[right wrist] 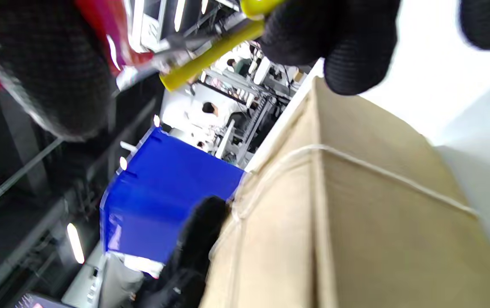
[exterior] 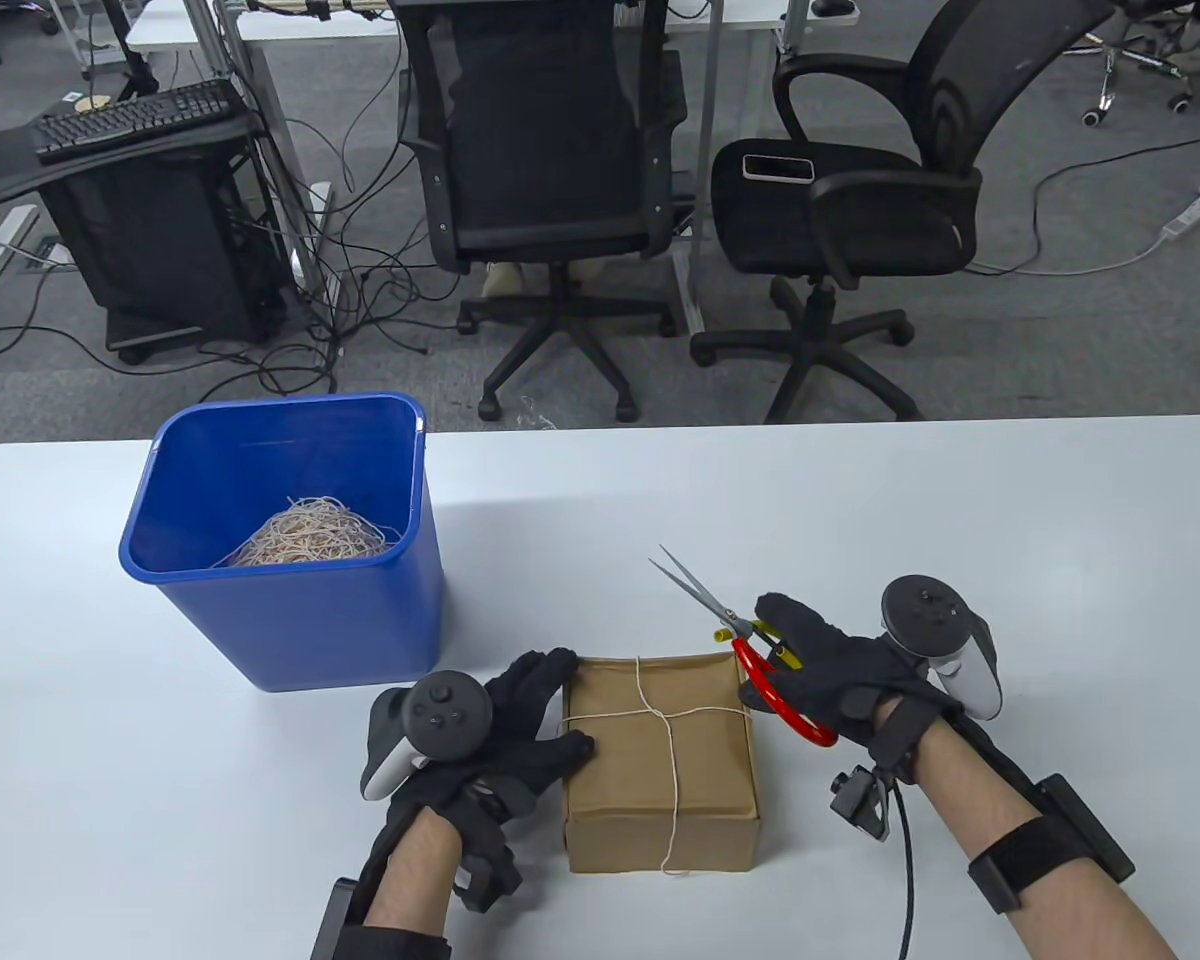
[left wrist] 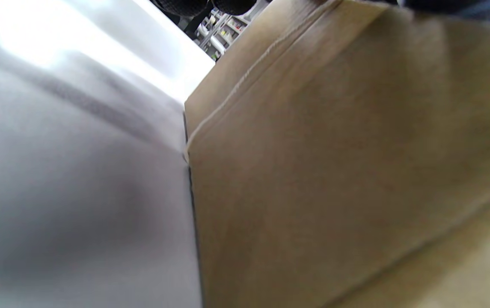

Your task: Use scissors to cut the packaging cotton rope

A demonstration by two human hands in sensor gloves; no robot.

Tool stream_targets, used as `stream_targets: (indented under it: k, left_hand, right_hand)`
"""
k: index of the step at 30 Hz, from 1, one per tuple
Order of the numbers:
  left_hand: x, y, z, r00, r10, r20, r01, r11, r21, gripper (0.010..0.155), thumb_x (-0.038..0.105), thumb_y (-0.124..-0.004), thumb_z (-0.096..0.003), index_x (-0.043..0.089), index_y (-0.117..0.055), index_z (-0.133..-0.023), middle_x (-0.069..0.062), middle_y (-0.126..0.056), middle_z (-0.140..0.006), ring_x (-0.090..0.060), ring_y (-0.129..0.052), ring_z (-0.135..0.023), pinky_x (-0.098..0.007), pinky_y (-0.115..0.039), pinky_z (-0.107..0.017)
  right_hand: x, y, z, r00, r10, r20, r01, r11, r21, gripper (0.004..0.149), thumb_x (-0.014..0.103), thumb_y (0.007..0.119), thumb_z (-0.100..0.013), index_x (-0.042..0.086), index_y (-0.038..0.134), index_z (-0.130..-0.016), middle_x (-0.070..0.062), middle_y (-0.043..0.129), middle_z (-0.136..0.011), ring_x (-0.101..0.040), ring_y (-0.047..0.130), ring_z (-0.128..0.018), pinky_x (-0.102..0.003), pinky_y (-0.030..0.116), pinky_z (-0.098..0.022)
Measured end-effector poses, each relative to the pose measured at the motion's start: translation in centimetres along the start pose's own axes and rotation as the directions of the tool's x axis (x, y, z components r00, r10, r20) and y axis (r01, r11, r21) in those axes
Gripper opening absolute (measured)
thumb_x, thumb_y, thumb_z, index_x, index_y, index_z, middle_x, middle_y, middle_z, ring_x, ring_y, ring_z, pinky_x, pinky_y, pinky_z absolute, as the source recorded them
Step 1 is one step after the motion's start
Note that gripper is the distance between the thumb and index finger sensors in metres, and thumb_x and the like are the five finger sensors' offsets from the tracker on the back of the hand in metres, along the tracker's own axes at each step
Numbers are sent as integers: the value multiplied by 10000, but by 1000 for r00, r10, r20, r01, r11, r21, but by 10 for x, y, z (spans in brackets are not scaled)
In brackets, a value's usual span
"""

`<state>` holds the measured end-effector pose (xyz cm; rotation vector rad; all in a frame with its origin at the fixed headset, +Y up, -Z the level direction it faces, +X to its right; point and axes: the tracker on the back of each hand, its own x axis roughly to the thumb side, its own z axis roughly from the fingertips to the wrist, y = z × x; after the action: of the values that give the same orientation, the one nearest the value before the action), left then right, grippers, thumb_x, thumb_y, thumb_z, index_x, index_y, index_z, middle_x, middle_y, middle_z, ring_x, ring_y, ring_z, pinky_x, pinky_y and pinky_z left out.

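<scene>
A brown cardboard box (exterior: 705,760) tied crosswise with white cotton rope (exterior: 672,765) sits on the white table near the front edge. My left hand (exterior: 535,715) rests against the box's left side, thumb on its top. The box side (left wrist: 334,171) and rope (left wrist: 236,92) fill the left wrist view. My right hand (exterior: 820,670) grips red-handled scissors (exterior: 735,640) just right of the box's far right corner, blades slightly apart and pointing away up-left. In the right wrist view the scissors (right wrist: 202,55) sit above the box (right wrist: 369,222) and rope (right wrist: 381,171).
A blue bin (exterior: 290,540) holding a tangle of cut rope (exterior: 310,535) stands on the table left of the box; it also shows in the right wrist view (right wrist: 163,201). Office chairs (exterior: 560,170) stand beyond the table's far edge.
</scene>
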<state>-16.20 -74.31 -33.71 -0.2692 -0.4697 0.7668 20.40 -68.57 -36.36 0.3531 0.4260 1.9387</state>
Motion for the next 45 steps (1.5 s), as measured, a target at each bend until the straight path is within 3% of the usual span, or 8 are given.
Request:
stream_targets:
  k: [4, 8, 12, 23, 28, 37, 41, 45]
  left_hand:
    - [0, -1, 0, 1000, -8, -4, 8, 1000, -7, 819, 611, -727, -541, 326, -275, -1163, -221, -288, -1185, -546, -377, -1062, -755, -362, -682]
    - [0, -1, 0, 1000, 0, -5, 0, 1000, -11, 823, 616, -729, -540, 331, -269, -1161, -219, -293, -1187, -545, -377, -1063, -756, -363, -682]
    - [0, -1, 0, 1000, 8, -4, -8, 1000, -11, 824, 616, -729, -540, 333, -267, -1160, -219, -300, -1187, -546, -382, -1062, -755, -367, -681]
    - [0, -1, 0, 999, 32, -1, -32, 999, -13, 830, 612, -737, -538, 330, -265, -1159, -199, -319, -1192, -544, -388, -1065, -756, -375, -680]
    - [-1, -2, 0, 999, 45, 1, -45, 999, -8, 831, 612, -744, -535, 330, -269, -1156, -199, -329, -1189, -538, -389, -1068, -754, -383, -680]
    - [-2, -2, -1, 997, 75, 2, -75, 997, -2, 842, 608, -755, -532, 319, -268, -1155, -202, -339, -1184, -534, -398, -1069, -752, -393, -679]
    - [-2, -2, -1, 997, 75, -1, -75, 997, -3, 843, 608, -755, -532, 318, -265, -1154, -201, -343, -1184, -533, -399, -1069, -751, -394, -679]
    - [-2, -2, 0, 997, 71, -2, -71, 997, -2, 841, 609, -752, -534, 318, -265, -1154, -202, -347, -1183, -534, -400, -1069, -749, -395, -679]
  right_hand:
    - [11, -6, -3, 987, 119, -106, -99, 978, 183, 1015, 498, 995, -370, 11, 463, -1085, -264, 820, -733, -486, 818, -615, -824, 625, -418]
    - [21, -14, -8, 943, 256, -210, -189, 937, 293, 1004, 478, 1004, -370, 3, 481, -1083, -280, 823, -725, -497, 812, -603, -828, 608, -431]
    - [27, -17, -12, 908, 307, -286, -171, 893, 416, 997, 468, 1001, -383, -5, 474, -1084, -295, 815, -725, -507, 801, -605, -836, 580, -445]
    - [35, -4, -31, 890, 340, -303, -173, 867, 467, 969, 472, 988, -391, -44, 518, -1062, -306, 850, -660, -506, 831, -534, -855, 500, -464]
    - [46, 2, -45, 884, 369, -286, -206, 857, 472, 944, 479, 987, -386, -61, 566, -1037, -288, 895, -581, -470, 864, -424, -800, 600, -426]
    - [34, 5, -52, 915, 299, -272, -139, 865, 482, 899, 450, 988, -386, -110, 607, -978, -232, 960, -465, -372, 928, -236, -725, 725, -338]
    - [29, 5, -54, 962, 199, -189, -94, 885, 455, 776, 285, 1010, -359, -200, 684, -870, -188, 1009, -295, -274, 968, -12, -623, 838, -244]
    - [24, 5, -50, 969, 181, -170, -93, 899, 429, 788, 291, 1028, -335, -184, 702, -873, -177, 1020, -292, -273, 974, -11, -611, 843, -250]
